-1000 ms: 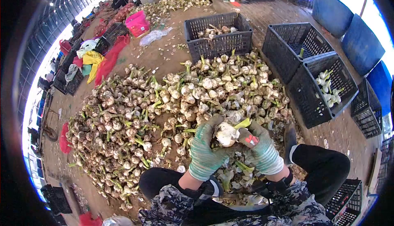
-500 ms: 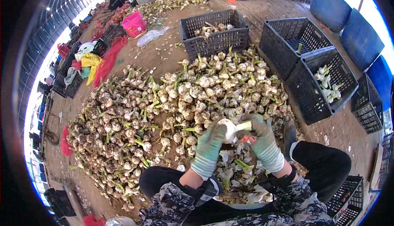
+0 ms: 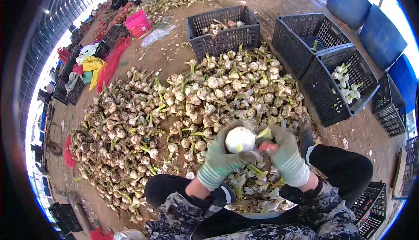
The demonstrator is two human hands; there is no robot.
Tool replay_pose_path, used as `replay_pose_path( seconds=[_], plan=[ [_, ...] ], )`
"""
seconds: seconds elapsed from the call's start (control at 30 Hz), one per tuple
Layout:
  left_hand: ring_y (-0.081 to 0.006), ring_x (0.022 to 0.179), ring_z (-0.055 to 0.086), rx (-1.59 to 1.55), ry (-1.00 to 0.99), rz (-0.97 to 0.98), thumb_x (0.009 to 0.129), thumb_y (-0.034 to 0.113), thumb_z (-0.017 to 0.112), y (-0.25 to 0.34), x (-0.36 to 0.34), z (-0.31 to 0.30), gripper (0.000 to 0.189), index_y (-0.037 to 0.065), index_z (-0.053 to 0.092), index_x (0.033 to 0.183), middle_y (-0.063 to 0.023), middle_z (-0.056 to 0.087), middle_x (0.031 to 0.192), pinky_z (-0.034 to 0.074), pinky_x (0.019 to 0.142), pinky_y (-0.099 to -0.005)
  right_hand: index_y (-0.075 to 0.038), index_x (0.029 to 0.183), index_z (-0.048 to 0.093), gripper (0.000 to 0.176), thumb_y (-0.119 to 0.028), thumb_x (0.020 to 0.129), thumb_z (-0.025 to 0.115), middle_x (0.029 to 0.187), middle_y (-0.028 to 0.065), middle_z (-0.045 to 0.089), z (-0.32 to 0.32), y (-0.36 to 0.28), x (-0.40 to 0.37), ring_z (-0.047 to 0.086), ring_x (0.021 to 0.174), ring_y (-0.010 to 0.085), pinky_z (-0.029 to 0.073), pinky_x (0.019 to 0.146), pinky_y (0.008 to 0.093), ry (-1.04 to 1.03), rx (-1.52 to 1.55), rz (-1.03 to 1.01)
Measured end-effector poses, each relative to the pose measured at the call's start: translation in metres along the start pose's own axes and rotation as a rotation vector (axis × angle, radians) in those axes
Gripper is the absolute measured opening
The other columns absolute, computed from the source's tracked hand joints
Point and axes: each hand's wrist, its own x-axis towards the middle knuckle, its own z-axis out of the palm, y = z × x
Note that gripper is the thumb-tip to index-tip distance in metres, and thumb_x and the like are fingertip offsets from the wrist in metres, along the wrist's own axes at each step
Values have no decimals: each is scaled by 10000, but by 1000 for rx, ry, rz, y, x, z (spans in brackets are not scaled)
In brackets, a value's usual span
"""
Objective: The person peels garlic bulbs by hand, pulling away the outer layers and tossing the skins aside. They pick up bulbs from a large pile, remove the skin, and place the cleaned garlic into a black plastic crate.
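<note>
A clean white garlic bulb (image 3: 240, 139) is held in my gloved left hand (image 3: 224, 155), its fingers wrapped round the left side. Close on its right, my gloved right hand (image 3: 281, 153) is closed around something red, perhaps a tool handle, mostly hidden by the fingers. The green stem end (image 3: 264, 133) shows between the hands. Below and between them lie loose peeled skins and leaves (image 3: 255, 181). A large pile of unpeeled garlic (image 3: 126, 126) spreads in front and to the left.
A black crate (image 3: 224, 39) with some bulbs stands beyond the pile. To the right are another black crate (image 3: 292, 44) and one (image 3: 323, 87) holding white garlic. A pink bucket (image 3: 138, 24), red netting (image 3: 114, 63) and blue barrels (image 3: 382, 37) stand farther off.
The bulb has turned so its round bottom faces the camera, and its stem now points away to the right. Both hands have shifted grip around it. The view has moved slightly.
</note>
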Motion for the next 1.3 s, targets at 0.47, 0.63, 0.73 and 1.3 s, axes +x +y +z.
replay_pose_path(
  seconds=[0.47,0.63,0.73,1.3],
  plan=[
    [-189,1121,473,435,-48,139,536,113,838,-14,5,-17,914,-22,346,1295,-128,469,1248,391,942,-309,-59,1171,497,548,-423,775,599,944,156,622,-58,52,32,609,826,263,479,730,329,-536,-650,367],
    [-175,1041,523,301,-141,-65,548,110,830,-2,3,-4,847,-19,392,1262,-107,531,1166,411,920,-300,-23,1031,590,428,-390,810,582,865,152,636,-31,24,33,607,752,221,471,691,316,-324,-405,-234],
    [-164,1014,537,231,-152,-171,585,76,799,5,2,-4,720,-13,452,1209,-94,555,1122,425,899,-297,-8,1007,601,401,-355,806,603,904,156,626,-37,18,34,592,790,181,452,719,302,-448,-172,161],
    [-180,1111,456,21,-148,-154,681,-27,677,-5,6,-5,768,-21,271,1332,-119,415,1278,394,934,-298,-31,1095,528,423,-195,738,684,991,160,593,-31,36,22,585,853,202,467,736,284,-105,111,112]
  ],
)
